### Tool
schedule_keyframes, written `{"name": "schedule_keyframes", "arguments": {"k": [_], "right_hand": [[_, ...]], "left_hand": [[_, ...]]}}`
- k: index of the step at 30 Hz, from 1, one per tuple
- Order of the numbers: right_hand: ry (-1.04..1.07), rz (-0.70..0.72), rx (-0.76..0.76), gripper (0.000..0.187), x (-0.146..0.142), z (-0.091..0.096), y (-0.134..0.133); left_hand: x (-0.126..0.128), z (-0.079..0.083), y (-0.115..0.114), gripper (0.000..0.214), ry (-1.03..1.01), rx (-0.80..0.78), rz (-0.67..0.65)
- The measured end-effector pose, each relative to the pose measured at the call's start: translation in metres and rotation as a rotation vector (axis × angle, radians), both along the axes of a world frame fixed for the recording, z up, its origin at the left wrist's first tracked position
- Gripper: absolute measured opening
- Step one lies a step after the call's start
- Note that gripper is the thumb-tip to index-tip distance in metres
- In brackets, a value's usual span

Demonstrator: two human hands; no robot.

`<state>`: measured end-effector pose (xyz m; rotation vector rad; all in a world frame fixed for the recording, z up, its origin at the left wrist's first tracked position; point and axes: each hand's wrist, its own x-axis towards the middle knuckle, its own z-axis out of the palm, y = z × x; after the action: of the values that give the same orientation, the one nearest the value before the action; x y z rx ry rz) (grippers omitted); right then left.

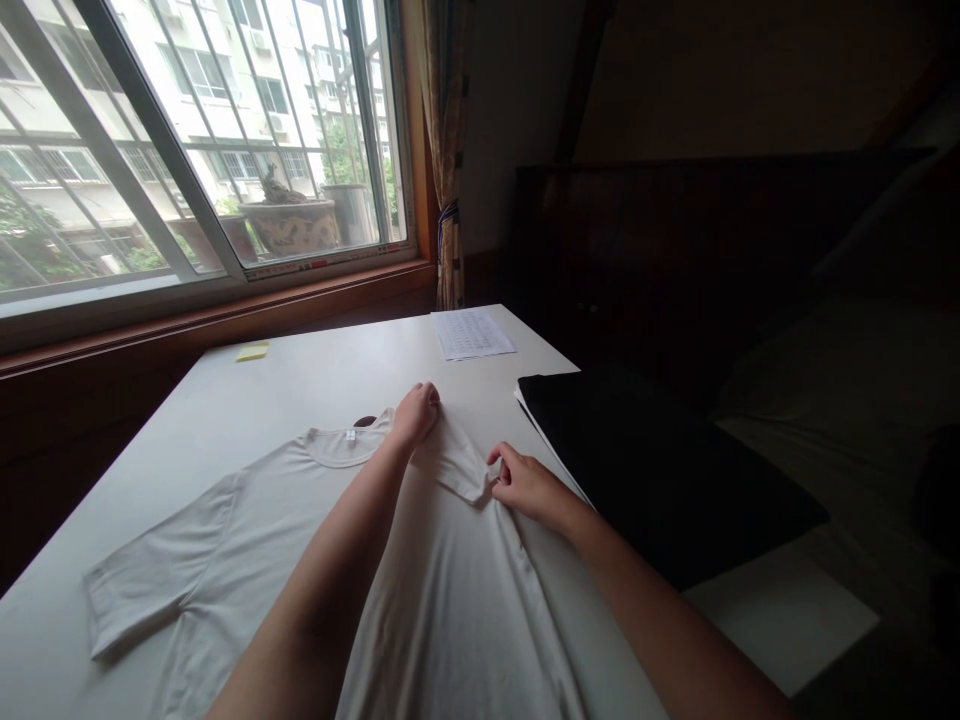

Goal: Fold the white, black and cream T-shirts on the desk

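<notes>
A white T-shirt (270, 530) lies spread on a white table, its neckline with a small label toward the window and one sleeve reaching out to the left. My left hand (417, 413) is closed on the shirt near the shoulder, right of the neckline. Lower and to the right, my right hand (523, 482) pinches the hem of the other sleeve between thumb and fingers. The sleeve fabric stretches between both hands. My left forearm crosses over the shirt and hides part of its front. A small dark brown thing (365, 422) shows just behind the collar.
Printed paper sheets (474, 333) lie at the far edge of the white table (330, 360). A yellow sticky note pad (252, 352) sits at the far left. Folded black cloth (660, 470) covers the right side, over something white. A barred window (225, 150) and tied curtain (448, 150) stand behind.
</notes>
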<state>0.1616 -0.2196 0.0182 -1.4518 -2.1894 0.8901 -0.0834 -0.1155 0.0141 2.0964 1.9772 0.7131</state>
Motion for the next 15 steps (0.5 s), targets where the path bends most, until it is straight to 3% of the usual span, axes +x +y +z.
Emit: {"name": "schedule_keyframes", "arguments": {"k": [8,15], "right_hand": [[-0.048,0.020,0.041,0.034,0.000,0.001,-0.001],[-0.097,0.012,0.089,0.034,-0.002,0.004,-0.003]], "left_hand": [[0.000,0.002,-0.013,0.029,0.034,0.040,-0.039],[0.006,0.013,-0.043,0.038,0.121,0.085,-0.292]]}}
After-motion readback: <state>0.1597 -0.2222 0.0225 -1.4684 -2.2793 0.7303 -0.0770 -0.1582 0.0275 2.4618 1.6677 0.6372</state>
